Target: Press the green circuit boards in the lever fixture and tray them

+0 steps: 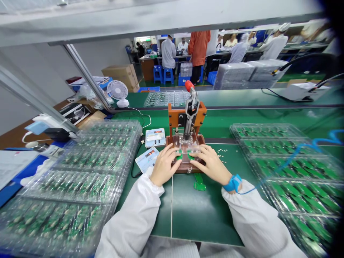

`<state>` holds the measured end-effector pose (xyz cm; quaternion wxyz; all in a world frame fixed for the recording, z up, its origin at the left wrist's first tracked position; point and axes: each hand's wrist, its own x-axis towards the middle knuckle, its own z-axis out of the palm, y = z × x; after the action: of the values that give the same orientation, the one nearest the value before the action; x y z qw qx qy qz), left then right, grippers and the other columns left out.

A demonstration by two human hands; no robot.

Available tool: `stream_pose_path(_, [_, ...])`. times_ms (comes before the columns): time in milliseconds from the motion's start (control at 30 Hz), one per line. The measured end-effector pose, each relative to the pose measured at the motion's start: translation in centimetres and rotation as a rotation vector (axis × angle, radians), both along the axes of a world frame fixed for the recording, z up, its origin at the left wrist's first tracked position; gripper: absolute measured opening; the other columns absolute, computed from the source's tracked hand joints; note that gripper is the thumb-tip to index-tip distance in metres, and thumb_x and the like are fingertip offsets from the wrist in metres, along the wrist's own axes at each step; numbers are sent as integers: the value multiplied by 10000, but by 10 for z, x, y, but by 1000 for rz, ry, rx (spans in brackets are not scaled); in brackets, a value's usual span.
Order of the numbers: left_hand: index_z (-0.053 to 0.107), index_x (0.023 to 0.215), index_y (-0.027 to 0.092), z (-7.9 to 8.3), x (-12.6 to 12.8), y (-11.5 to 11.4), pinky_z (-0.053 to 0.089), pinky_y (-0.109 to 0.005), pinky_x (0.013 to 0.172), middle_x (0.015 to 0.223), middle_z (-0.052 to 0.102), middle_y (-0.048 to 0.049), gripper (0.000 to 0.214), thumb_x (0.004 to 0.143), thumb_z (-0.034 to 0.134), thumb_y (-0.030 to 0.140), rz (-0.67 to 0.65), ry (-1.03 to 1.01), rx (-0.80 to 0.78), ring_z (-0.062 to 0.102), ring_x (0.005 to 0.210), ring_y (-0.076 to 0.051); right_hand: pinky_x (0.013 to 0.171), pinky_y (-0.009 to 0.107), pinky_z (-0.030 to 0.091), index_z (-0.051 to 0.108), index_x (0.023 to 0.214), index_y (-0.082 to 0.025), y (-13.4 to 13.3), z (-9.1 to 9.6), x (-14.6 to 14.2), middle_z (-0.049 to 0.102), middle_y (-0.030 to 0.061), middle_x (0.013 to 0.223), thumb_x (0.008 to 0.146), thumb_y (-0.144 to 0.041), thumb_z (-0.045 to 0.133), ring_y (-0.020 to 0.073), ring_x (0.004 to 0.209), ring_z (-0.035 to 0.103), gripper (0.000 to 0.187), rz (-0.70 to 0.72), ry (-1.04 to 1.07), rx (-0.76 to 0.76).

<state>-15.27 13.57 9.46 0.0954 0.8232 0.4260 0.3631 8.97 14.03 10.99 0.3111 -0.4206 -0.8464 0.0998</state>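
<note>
A wooden-based test fixture (185, 166) with an orange frame and a toggle clamp (191, 107) stands in front of me; the clamp's red-tipped handle points up. My left hand (165, 165) rests at its left side, thumb and fingers closed at the edge of a green circuit board (190, 157). From the right, my right hand (212, 164) grips the board's other side, a blue wrist strap (233, 183) on that wrist. The clear plate (185, 146) and my fingers hide much of the board. Loose green board pieces (199, 183) lie just before the fixture.
Clear trays of boards stand on the left (77, 172) and right (290, 168). Two small digital meters (155, 137) sit left of the fixture. Small pale bits (223, 154) lie right of it. A white fan (118, 91) stands behind, and a blue coiled cord (295, 152) crosses the right tray.
</note>
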Motion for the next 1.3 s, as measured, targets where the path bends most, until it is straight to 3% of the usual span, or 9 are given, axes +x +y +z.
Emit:
stream_pose_path(233, [682, 1074, 201, 3, 0, 0, 437, -576, 1154, 1291, 681, -77, 108, 1003, 620, 253, 15, 47, 17, 497, 1396, -322, 1026, 506, 535, 705, 1122, -237, 13, 20, 15, 714, 112, 1205, 1034, -291, 502, 280, 1174, 649, 228, -164, 225, 102])
stream_pose_path(367, [673, 1075, 196, 1, -1, 2, 422, -579, 1162, 1293, 678, -72, 100, 1000, 626, 244, 7, 37, 5, 474, 1417, -328, 916, 422, 584, 677, 1136, -246, 30, 69, 23, 719, 74, 1162, 988, -253, 562, 243, 1093, 685, 187, -278, 482, 157])
stream_pose_path(567, [663, 1055, 195, -6, 0, 2, 428, -576, 1157, 1284, 675, -90, 101, 1013, 588, 248, -3, -17, 16, 451, 1439, -326, 1047, 422, 540, 646, 1184, -258, 90, 146, 5, 718, 58, 1224, 976, -360, 641, 230, 1182, 669, 231, -98, 628, 238])
stream_pose_path(733, [652, 1164, 181, -7, 3, -8, 458, -550, 1126, 1419, 596, -138, 188, 1024, 562, 269, 50, -87, 152, 474, 1416, -323, 1056, 463, 527, 641, 1145, -195, 151, 172, -22, 753, 60, 994, 993, -694, 500, 225, 1035, 728, 540, -41, 588, -65])
stream_pose_path(800, [661, 1132, 183, -5, 6, -15, 529, -484, 1009, 1271, 671, -135, 167, 1013, 567, 254, 60, -160, 243, 611, 1221, -285, 981, 453, 572, 676, 1045, -150, 160, 183, -33, 731, 54, 850, 976, -774, 415, 206, 894, 739, 680, 34, 587, -224])
stream_pose_path(900, [663, 997, 184, -2, 14, -25, 552, -375, 780, 945, 728, -76, 107, 994, 558, 202, -79, -179, 298, 672, 885, -215, 923, 401, 597, 710, 1056, -139, 148, 202, -44, 722, 42, 876, 976, -751, 448, 179, 883, 730, 670, 149, 602, -150])
stream_pose_path(1033, [674, 1004, 172, -7, 32, -36, 563, -385, 846, 1007, 739, -74, 139, 996, 553, 241, -324, -37, 231, 679, 975, -225, 970, 409, 586, 669, 1271, -224, 84, 214, -48, 720, 22, 1048, 1055, -582, 454, 205, 1059, 721, 470, 141, 532, 197])
stream_pose_path(1167, [690, 1014, 152, -17, 42, -37, 525, -416, 1068, 1121, 727, -94, 202, 1010, 539, 287, -475, 60, 159, 619, 1224, -256, 1047, 429, 585, 643, 1345, -282, 15, 197, -47, 725, 45, 1230, 1101, -361, 447, 226, 1158, 703, 322, 76, 434, 380])
stream_pose_path(1300, [699, 1016, 150, -21, 42, -35, 484, -409, 1153, 1132, 730, -89, 216, 1010, 538, 294, -487, 50, 127, 592, 1290, -250, 1070, 422, 577, 600, 1417, -289, -14, 174, -44, 717, 38, 1315, 1074, -189, 475, 224, 1200, 694, 378, 85, 347, 432])
